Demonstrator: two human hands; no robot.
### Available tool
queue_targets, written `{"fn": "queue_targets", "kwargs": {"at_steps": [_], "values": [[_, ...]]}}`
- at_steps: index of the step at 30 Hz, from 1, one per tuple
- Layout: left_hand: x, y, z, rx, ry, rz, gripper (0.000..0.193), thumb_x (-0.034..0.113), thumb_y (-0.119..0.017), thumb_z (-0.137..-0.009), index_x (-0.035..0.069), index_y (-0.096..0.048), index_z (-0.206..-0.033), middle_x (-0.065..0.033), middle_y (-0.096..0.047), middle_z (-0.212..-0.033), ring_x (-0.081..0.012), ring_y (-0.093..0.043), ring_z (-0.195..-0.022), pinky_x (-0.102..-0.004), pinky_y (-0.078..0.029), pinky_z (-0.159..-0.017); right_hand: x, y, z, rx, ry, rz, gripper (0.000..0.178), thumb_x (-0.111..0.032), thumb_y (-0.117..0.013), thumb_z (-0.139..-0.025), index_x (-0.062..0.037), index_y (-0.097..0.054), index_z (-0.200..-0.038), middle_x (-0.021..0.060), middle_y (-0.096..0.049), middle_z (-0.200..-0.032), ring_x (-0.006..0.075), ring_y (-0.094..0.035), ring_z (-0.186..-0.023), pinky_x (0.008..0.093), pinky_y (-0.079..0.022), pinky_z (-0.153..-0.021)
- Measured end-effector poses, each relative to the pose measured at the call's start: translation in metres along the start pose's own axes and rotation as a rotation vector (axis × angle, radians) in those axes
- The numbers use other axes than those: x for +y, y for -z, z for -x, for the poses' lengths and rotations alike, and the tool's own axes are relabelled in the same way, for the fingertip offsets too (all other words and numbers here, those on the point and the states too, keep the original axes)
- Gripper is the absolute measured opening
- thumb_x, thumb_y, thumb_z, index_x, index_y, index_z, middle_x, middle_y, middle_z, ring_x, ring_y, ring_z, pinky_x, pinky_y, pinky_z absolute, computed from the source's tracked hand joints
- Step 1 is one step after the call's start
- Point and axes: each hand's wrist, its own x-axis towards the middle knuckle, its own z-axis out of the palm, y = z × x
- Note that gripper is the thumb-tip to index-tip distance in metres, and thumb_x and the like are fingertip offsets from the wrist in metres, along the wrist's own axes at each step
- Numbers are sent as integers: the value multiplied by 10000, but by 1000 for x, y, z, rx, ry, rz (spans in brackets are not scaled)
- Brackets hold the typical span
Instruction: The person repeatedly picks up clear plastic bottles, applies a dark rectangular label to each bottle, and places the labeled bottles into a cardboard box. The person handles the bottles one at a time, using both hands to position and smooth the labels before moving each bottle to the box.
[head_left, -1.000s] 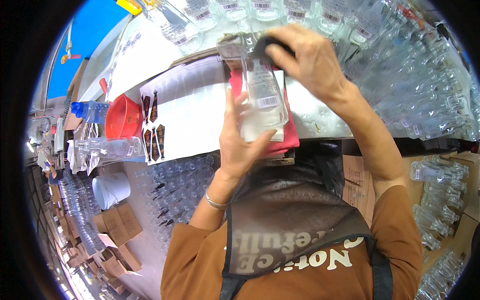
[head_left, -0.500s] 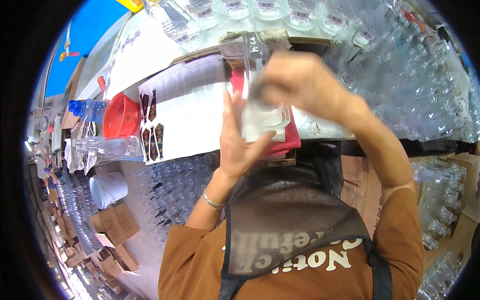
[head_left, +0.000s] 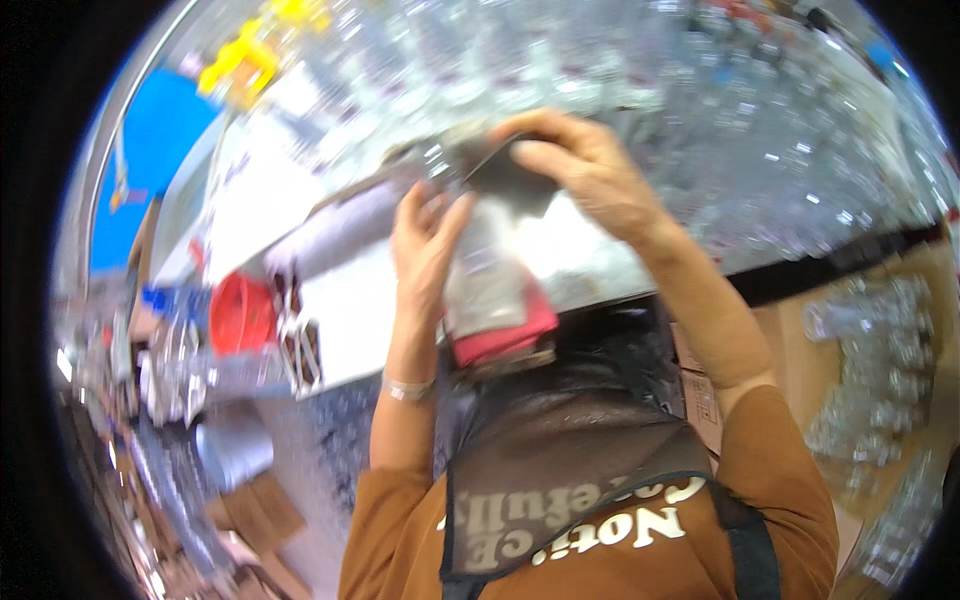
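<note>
My left hand (head_left: 422, 245) has its thumb and fingers around a clear bottle (head_left: 440, 168), blurred by motion, over the near edge of the work table. Between the fingertips and thumb of my right hand (head_left: 592, 172) is a dark, thin, flat scraper-like piece (head_left: 512, 182), held just right of the bottle. Below the hands lies a whitish pad (head_left: 488, 300) on a folded pink-red cloth (head_left: 508, 338). Left of my left hand is a white sheet (head_left: 348, 325) with dark tie-shaped labels (head_left: 305, 345) at its left end.
Clear bottles (head_left: 480, 60) stand along the far side, and many more (head_left: 770, 170) crowd the right. A red bowl (head_left: 241, 313) and a blue-capped bottle (head_left: 180, 302) are at the left. On the floor are a pale bucket (head_left: 234, 447), cartons (head_left: 258, 518) and boxed bottles (head_left: 870, 380).
The view has shifted. My left hand has moved from spread beside the lying bottle to gripping around it. My right hand has drawn away to the right, and its dark flat piece now shows clearly.
</note>
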Motion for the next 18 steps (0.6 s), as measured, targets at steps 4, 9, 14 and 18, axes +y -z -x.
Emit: {"fn": "queue_targets", "kwargs": {"at_steps": [4,9,14,18], "values": [[3,-12,18,48,-108,131,621,135,-681,-971,-33,-382,-1489,-165,-584,-1324,-231,-595,-1192,-341,-478,-1011,-16,-4,-16,46,38,168,389,-403,-670,-915,-26,-767,-921,129,-756,-849,176,-702,-812,331,-543,-753],[15,-25,64,-102,-474,-73,788,93,-727,-906,-45,-280,-1540,-197,-437,-1494,-282,-457,-1366,-401,-360,-1138,-64,-30,5,84,201,500,494,-424,-764,-713,37,-665,-860,237,-699,-787,393,-705,-773,439,-546,-710],[36,-41,93,-226,-693,-124,968,459,-728,-893,-47,-248,-1565,-230,-480,-1472,-336,-487,-1348,-456,-348,-1149,-114,-32,87,286,231,546,391,-367,-744,-793,-14,-651,-931,244,-649,-719,432,-658,-684,461,-499,-641],[45,-63,99,-316,-693,-144,895,450,-711,-911,-10,-303,-1561,-221,-527,-1436,-345,-564,-1267,-469,-388,-1109,-181,3,180,605,52,720,196,-120,-756,-882,-52,-666,-1043,63,-768,-956,114,-725,-852,271,-587,-725]]}}
